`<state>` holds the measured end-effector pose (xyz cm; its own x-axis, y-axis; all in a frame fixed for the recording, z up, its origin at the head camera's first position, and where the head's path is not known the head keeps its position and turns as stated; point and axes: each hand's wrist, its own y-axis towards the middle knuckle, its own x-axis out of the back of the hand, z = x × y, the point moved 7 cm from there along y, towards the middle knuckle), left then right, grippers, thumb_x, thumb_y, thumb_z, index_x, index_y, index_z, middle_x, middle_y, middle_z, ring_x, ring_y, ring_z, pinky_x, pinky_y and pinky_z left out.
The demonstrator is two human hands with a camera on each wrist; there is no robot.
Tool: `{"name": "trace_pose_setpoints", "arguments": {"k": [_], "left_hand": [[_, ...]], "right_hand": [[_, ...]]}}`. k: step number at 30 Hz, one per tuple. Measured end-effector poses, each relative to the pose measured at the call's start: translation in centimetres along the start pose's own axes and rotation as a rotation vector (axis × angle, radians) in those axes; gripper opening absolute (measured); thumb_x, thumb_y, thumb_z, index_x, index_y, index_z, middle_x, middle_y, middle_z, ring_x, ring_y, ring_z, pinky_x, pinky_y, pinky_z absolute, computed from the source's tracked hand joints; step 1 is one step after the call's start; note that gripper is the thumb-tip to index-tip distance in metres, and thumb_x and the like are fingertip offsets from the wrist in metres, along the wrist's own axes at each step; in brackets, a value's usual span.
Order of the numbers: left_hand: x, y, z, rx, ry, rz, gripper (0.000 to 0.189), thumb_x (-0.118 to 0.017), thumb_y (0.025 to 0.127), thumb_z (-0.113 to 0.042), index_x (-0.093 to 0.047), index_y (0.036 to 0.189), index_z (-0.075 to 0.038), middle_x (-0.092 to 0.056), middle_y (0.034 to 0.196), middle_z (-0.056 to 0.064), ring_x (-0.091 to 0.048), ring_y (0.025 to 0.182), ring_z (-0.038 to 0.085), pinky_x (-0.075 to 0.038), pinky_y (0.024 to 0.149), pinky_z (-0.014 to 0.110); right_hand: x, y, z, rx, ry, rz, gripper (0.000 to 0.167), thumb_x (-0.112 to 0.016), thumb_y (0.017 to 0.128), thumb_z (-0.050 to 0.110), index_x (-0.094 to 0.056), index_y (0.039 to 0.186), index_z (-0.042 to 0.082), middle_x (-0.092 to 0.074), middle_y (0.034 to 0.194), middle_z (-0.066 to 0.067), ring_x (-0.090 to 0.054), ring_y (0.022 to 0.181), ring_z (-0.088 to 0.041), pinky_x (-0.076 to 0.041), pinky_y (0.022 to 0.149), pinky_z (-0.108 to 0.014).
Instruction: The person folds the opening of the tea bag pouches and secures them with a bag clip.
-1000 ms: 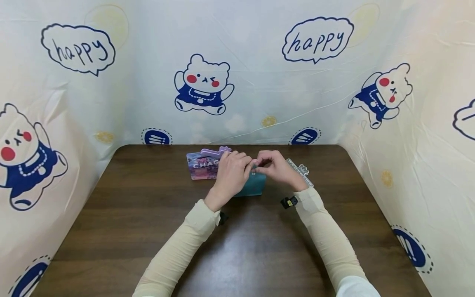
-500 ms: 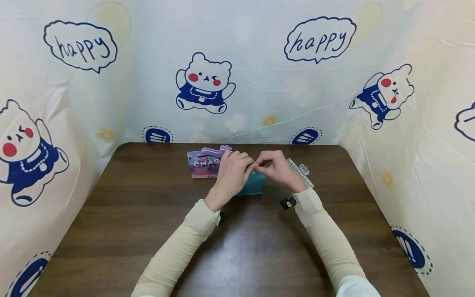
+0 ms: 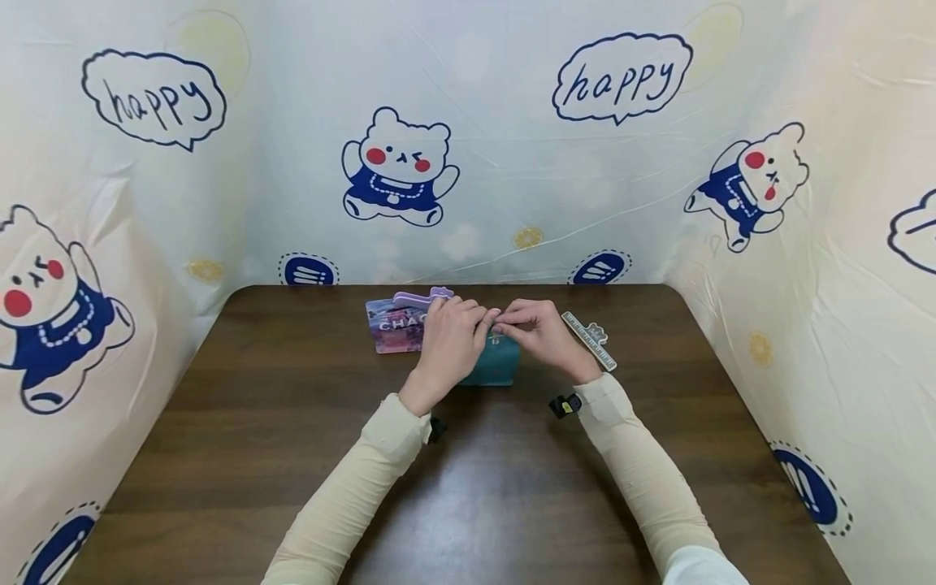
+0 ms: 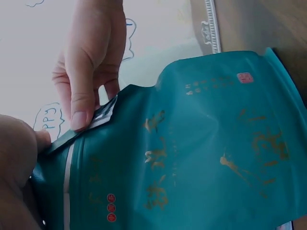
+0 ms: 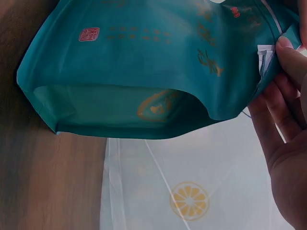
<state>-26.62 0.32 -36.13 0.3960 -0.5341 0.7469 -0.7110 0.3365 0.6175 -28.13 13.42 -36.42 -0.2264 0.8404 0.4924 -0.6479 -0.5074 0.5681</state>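
Observation:
A teal foil pouch with gold lettering (image 4: 192, 143) stands upright near the back of the table. My left hand (image 3: 449, 337) grips its folded top edge from the left. From the other side, my right hand (image 3: 541, 329) pinches the same edge between thumb and fingers, beside a white-lined fold (image 4: 103, 115). A pale seam line (image 4: 67, 177) runs just below the edge. The pouch's gusseted bottom (image 5: 158, 108) shows in the right wrist view. Behind my left hand lies a purple and pink pouch printed "CHAG" (image 3: 395, 329), partly hidden.
A purple bar with a bumpy end (image 3: 413, 301) lies along the top of the pink pouch. To the right of my right hand is a pale ruler-marked strip with a shaped tab (image 3: 591, 341). A printed cloth (image 3: 468, 162) hangs behind the dark wooden table (image 3: 292, 455).
The fingertips of my right hand have moved slightly left along the teal pouch's top edge, closer to my left thumb. The head view has shifted a little.

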Motion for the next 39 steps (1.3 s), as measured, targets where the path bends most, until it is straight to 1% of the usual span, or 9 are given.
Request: {"name": "trace_pose_setpoints", "arguments": {"k": [2, 6, 12, 18, 22, 26, 31, 35, 39], "left_hand": [[-0.1, 0.0, 0.1, 0.018, -0.009, 0.002, 0.036, -0.057, 0.105, -0.031, -0.080, 0.086, -0.012, -0.074, 0.080, 0.003, -0.059, 0.074, 0.022, -0.039, 0.073, 0.038], [-0.2, 0.0, 0.0, 0.036, 0.006, 0.039, 0.033, -0.059, 0.104, -0.032, -0.081, 0.090, -0.011, -0.075, 0.083, 0.004, -0.060, 0.076, 0.022, -0.040, 0.075, 0.039], [0.1, 0.2, -0.2, -0.010, -0.009, 0.105, 0.021, -0.073, 0.095, -0.030, -0.081, 0.095, -0.010, -0.076, 0.091, 0.004, -0.064, 0.084, 0.023, -0.041, 0.078, 0.039], [-0.1, 0.1, -0.1, -0.024, -0.036, 0.077, 0.017, -0.071, 0.098, -0.024, -0.081, 0.095, -0.011, -0.075, 0.089, 0.002, -0.063, 0.080, 0.022, -0.040, 0.075, 0.038], [-0.1, 0.1, 0.0, -0.004, -0.037, 0.055, 0.021, -0.068, 0.099, -0.025, -0.081, 0.092, -0.011, -0.076, 0.087, 0.002, -0.062, 0.077, 0.021, -0.039, 0.074, 0.037], [-0.2, 0.0, 0.3, 0.021, -0.043, 0.050, 0.025, -0.065, 0.101, -0.028, -0.082, 0.092, -0.011, -0.075, 0.085, 0.003, -0.061, 0.076, 0.021, -0.040, 0.074, 0.037], [-0.3, 0.1, 0.4, 0.040, -0.039, 0.041, 0.030, -0.062, 0.102, -0.031, -0.082, 0.092, -0.010, -0.075, 0.083, 0.003, -0.061, 0.075, 0.021, -0.040, 0.074, 0.037], [-0.3, 0.1, 0.4, 0.046, -0.026, 0.033, 0.034, -0.060, 0.103, -0.033, -0.082, 0.090, -0.010, -0.075, 0.081, 0.004, -0.059, 0.072, 0.021, -0.037, 0.072, 0.037], [-0.3, 0.1, 0.5, 0.051, -0.021, 0.039, 0.037, -0.058, 0.104, -0.034, -0.082, 0.089, -0.010, -0.074, 0.079, 0.004, -0.058, 0.071, 0.021, -0.036, 0.071, 0.037]], "right_hand": [[-0.1, -0.1, 0.0, 0.014, -0.013, -0.016, 0.013, -0.072, 0.086, -0.013, -0.077, 0.097, -0.010, -0.074, 0.090, -0.021, -0.069, 0.080, -0.030, -0.054, 0.075, -0.023], [-0.2, -0.3, -0.7, 0.020, -0.017, -0.031, 0.013, -0.073, 0.086, -0.012, -0.079, 0.097, -0.007, -0.074, 0.089, -0.018, -0.070, 0.079, -0.026, -0.054, 0.074, -0.024], [-0.3, -0.7, -3.3, -0.010, -0.047, -0.023, 0.014, -0.073, 0.087, -0.011, -0.079, 0.098, -0.006, -0.074, 0.090, -0.017, -0.070, 0.078, -0.024, -0.059, 0.072, -0.033], [-0.4, -0.9, -4.0, -0.068, 0.003, 0.036, 0.018, -0.074, 0.089, -0.004, -0.079, 0.106, 0.000, -0.074, 0.096, -0.014, -0.069, 0.083, -0.021, -0.057, 0.072, -0.032], [-0.4, -1.1, -4.1, -0.121, 0.038, 0.090, 0.021, -0.071, 0.092, -0.003, -0.077, 0.112, 0.000, -0.073, 0.102, -0.014, -0.069, 0.089, -0.021, -0.057, 0.077, -0.028], [-0.4, -1.3, -4.6, -0.152, 0.018, 0.089, 0.020, -0.071, 0.093, 0.000, -0.078, 0.111, 0.002, -0.074, 0.105, -0.011, -0.069, 0.093, -0.019, -0.058, 0.082, -0.027], [-0.3, -1.6, -5.0, -0.112, -0.063, 0.023, 0.016, -0.072, 0.092, 0.002, -0.079, 0.106, 0.005, -0.075, 0.100, -0.009, -0.071, 0.090, -0.018, -0.058, 0.082, -0.028], [-0.4, -1.7, -4.7, -0.042, -0.122, -0.017, 0.014, -0.074, 0.089, -0.001, -0.080, 0.102, 0.001, -0.075, 0.096, -0.011, -0.070, 0.084, -0.020, -0.057, 0.077, -0.028], [-0.5, -1.6, -4.5, -0.016, -0.135, -0.036, 0.013, -0.074, 0.088, -0.006, -0.079, 0.099, -0.002, -0.075, 0.094, -0.015, -0.069, 0.080, -0.023, -0.055, 0.072, -0.027]]}}
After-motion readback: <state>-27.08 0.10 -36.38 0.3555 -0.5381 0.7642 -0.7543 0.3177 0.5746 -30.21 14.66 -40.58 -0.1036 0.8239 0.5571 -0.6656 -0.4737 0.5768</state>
